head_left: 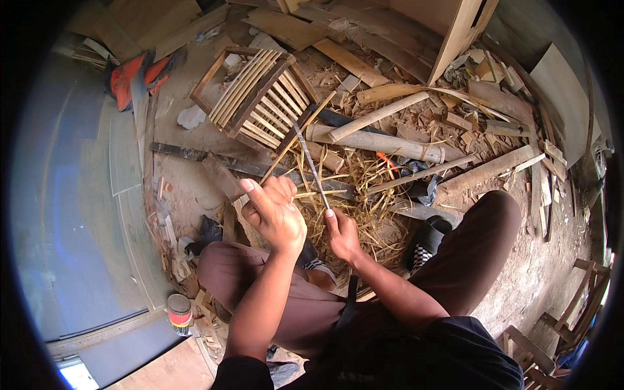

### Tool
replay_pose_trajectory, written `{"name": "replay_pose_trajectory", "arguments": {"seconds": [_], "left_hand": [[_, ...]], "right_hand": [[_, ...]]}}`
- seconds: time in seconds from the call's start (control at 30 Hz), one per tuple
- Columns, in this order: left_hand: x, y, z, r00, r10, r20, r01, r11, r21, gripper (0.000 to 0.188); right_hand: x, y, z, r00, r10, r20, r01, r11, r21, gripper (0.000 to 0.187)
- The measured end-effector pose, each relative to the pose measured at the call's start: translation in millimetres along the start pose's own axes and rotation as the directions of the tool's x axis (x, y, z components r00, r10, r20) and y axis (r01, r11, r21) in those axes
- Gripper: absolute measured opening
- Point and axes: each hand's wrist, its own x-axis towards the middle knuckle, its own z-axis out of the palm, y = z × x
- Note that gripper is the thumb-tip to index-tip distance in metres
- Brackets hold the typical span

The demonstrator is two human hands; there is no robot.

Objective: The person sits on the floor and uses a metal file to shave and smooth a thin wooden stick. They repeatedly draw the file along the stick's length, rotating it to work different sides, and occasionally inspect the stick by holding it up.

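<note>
While one blade (312, 166) in right hand (342, 236); one strip (285, 155) at left hand (277, 214)

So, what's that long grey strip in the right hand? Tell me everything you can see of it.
The long grey strip is narrow, with a metallic sheen, and may be a blade. The right hand grips its near end, thumb on top; any handle is hidden in the fist. It slants away, forward and leftward, above loose pale shavings. Its far end appears at the edge of the slatted wooden frame; whether they touch, I cannot tell.
</note>
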Motion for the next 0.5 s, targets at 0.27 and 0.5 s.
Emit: {"name": "replay_pose_trajectory", "arguments": {"seconds": [0.27,0.5], "left_hand": [[-6,1,9,0.997,-0.016,0.077,0.020,0.999,-0.048,0.069],[-6,-1,7,0.999,0.024,0.038,-0.023,0.999,-0.022,0.069]], "right_hand": [[11,87,-30,0.931,0.345,-0.122,-0.357,0.929,-0.097,0.064],[-3,11,-3,0.991,-0.120,-0.063,0.119,0.992,-0.032,0.045]]}}
